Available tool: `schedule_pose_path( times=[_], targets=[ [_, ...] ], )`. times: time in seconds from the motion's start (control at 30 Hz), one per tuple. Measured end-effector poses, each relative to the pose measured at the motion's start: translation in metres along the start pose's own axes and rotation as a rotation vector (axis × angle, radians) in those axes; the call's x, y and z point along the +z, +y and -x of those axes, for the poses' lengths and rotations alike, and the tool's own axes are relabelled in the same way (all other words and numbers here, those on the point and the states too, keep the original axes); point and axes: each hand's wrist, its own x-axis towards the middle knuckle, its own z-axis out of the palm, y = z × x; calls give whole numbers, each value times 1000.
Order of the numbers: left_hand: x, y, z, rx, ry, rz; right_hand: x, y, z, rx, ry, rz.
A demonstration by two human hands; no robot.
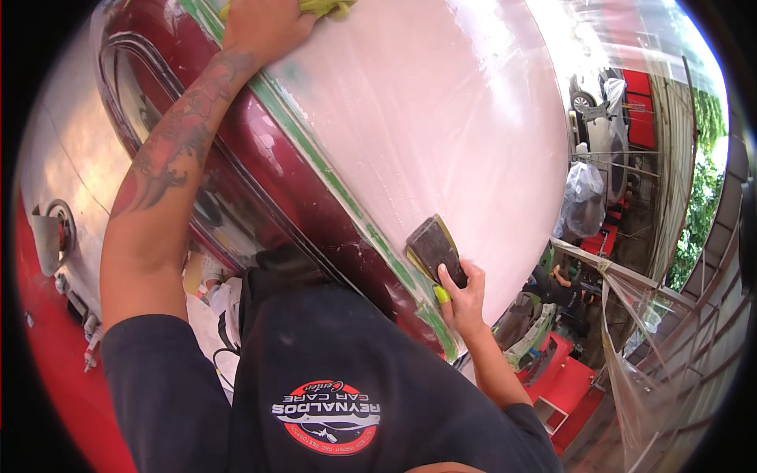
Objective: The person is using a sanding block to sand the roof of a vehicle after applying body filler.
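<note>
A pale pinkish-white car roof panel, glossy and streaked as if wet, fills the upper middle. At its top edge my left hand presses a yellow-green cloth against the panel; its fingers are partly out of view. Lower right, my right hand grips a dark sanding block, which lies against the panel near its taped border. A bit of bright yellow-green material shows by the fingers of that hand. Green masking tape runs diagonally between the pale panel and the dark red bodywork.
Dark-trimmed side windows lie beneath my left forearm. To the right stand a plastic-wrapped object, a white car and another person lower down. Clear plastic sheeting hangs on a frame. The floor at left is partly red.
</note>
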Motion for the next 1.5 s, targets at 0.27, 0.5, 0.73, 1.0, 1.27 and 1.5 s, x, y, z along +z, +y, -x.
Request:
schedule_pose_path(
  times=[0.27,0.5,0.73,1.0,1.27,1.5],
  targets=[
    [0,1,2,28,9,43,-14,-16,-121,28,24,-30],
    [3,1,3,14,7,18,-14,-18,-147,204,116,-378],
    [5,0,5,13,7,-24,0,-26,-145,108,152,-135],
    [1,2,2,11,-13,1,3,-29,-144,134,173,-176],
    [0,2,2,7,-18,1,4,-23,-139,110,157,-213],
    [0,2,1,15,-22,1,1,-35,-153,163,199,-168]
  ],
)
